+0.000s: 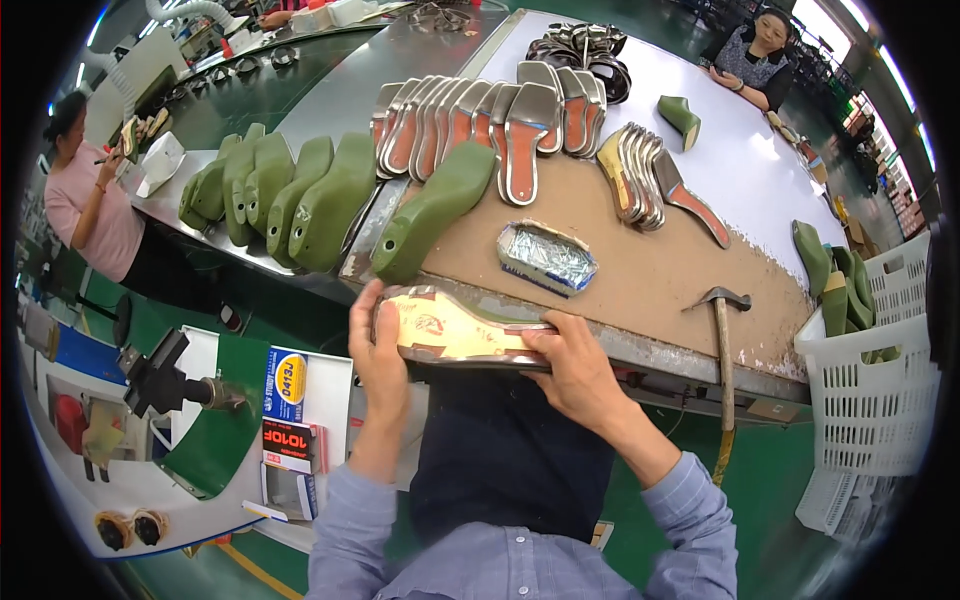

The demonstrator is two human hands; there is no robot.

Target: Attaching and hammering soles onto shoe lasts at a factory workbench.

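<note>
Both hands hold a shoe-sole-shaped piece level, just in front of the bench edge. It has a pale yellow face, brown patches at its ends and a shiny metal rim; a strip of green shows along its far side. My left hand grips the wide left end, thumb on the face and fingers around the rim. At the narrow right end, my right hand pinches it with the thumb on top. Behind it, a green shoe last lies at the bench edge, near a foil-wrapped block.
Several green lasts stand in a row at left. Metal-rimmed, reddish sole plates stand behind. A hammer overhangs the bench's front edge. At right is a white basket of lasts. Co-workers are at far left and far right.
</note>
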